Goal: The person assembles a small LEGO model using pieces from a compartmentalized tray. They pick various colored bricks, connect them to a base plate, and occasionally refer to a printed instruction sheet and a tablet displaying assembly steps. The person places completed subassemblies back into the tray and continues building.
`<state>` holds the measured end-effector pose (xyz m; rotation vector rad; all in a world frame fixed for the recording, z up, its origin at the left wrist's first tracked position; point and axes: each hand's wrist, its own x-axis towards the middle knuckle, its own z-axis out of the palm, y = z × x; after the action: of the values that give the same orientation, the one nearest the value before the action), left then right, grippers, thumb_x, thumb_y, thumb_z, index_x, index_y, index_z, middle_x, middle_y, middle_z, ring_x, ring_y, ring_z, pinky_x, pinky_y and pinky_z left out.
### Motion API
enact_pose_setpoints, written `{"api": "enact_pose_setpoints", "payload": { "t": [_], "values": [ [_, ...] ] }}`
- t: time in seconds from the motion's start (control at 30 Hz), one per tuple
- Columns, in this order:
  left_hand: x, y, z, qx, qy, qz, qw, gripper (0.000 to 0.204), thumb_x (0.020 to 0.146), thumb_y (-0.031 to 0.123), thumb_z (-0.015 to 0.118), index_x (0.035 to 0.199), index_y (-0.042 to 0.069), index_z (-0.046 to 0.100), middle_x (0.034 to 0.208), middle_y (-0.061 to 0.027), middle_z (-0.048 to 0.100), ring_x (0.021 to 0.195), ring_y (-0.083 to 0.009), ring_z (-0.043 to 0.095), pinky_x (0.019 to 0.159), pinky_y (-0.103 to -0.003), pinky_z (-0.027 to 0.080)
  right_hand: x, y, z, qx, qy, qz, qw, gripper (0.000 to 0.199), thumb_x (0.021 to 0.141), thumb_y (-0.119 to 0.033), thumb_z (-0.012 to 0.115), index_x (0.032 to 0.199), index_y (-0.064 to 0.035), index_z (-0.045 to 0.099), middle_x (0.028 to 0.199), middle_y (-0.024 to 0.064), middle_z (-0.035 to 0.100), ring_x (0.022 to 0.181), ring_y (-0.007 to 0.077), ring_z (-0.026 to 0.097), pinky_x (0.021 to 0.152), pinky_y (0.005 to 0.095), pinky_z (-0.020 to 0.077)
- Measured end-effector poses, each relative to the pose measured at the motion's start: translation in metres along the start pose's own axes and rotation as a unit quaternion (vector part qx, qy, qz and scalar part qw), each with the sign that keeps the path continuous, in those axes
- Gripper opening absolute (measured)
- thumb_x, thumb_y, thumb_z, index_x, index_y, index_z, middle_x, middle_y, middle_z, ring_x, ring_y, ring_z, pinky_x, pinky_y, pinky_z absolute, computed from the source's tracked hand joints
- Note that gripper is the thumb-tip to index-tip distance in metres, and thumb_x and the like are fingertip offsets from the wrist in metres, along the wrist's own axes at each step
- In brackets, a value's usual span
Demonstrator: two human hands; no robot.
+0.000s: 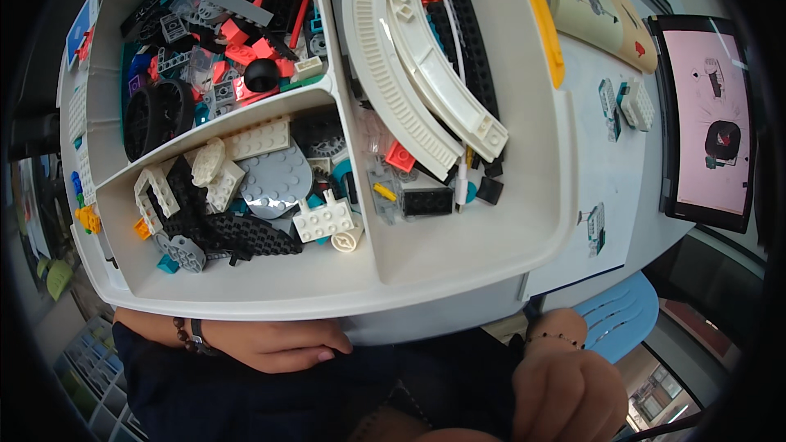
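My left hand (282, 346) lies across my lap, just under the near rim of a white compartment tray (246, 304). Its thumb and forefinger are stretched out and I see nothing in them. My right hand (569, 385) rests lower right against my dark clothing, fingers curled down and their tips hidden; what they hold, if anything, does not show. In the tray's near left compartment lie white bricks (323, 218), a grey round plate (276, 180) and black studded pieces (246, 233). White curved track pieces (409, 74) lean across the right compartment.
Mixed bricks and black wheels (155, 119) fill the far left compartment. Right of the tray, a printed instruction sheet (565, 237) carries small brick assemblies (634, 105). A tablet (711, 123) with a pink screen stands beyond it, near an open booklet (602, 12). A blue chair (621, 315) is below.
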<state>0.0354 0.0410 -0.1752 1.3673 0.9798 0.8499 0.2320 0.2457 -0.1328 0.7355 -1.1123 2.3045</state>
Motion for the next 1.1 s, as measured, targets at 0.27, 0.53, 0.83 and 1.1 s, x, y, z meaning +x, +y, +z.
{"api": "enact_pose_setpoints", "payload": {
  "t": [0.27,0.53,0.83,1.1],
  "values": [
    [-0.001,0.0,0.0,-0.002,0.007,-0.001,1.0,0.016,0.09,0.011,0.054,0.101,0.005,0.063,0.079,-0.0074,0.061,0.074,-0.0225,0.06,0.066,-0.033,0.047,0.001,0.002,-0.003,0.004,-0.011,0.004,1.0,0.002,0.085,-0.005,0.06,0.084,-0.0035,0.062,0.095,0.0132,0.059,0.083,0.0252,0.058,0.069,0.0292,0.0547],
    [-0.006,-0.002,0.002,-0.008,0.008,0.007,1.0,0.017,0.091,0.013,0.052,0.103,0.006,0.062,0.082,-0.0071,0.061,0.076,-0.0227,0.06,0.068,-0.032,0.047,0.007,0.007,-0.003,0.011,-0.026,0.018,0.999,0.004,0.084,-0.004,0.062,0.081,-0.003,0.063,0.094,0.0136,0.059,0.083,0.0252,0.059,0.069,0.0291,0.0549],
    [-0.008,-0.003,0.002,-0.021,-0.011,0.0,1.0,0.016,0.092,0.012,0.049,0.103,0.004,0.058,0.088,-0.0091,0.058,0.083,-0.0245,0.058,0.071,-0.033,0.046,-0.002,0.007,0.006,-0.07,0.061,0.071,0.993,0.009,0.082,-0.012,0.068,0.087,-0.0055,0.063,0.089,0.011,0.062,0.081,0.0245,0.058,0.066,0.0304,0.0541],
    [-0.027,0.078,-0.041,0.271,0.145,0.203,0.93,0.019,0.069,0.007,0.062,0.085,0.0,0.068,0.073,-0.0047,0.055,0.055,-0.0106,0.052,0.048,-0.022,0.043,-0.018,0.017,0.008,-0.107,0.08,0.155,0.979,0.017,0.075,-0.01,0.072,0.088,-0.0041,0.062,0.082,0.0118,0.064,0.076,0.0251,0.061,0.071,0.0368,0.0512]
  ]
}}
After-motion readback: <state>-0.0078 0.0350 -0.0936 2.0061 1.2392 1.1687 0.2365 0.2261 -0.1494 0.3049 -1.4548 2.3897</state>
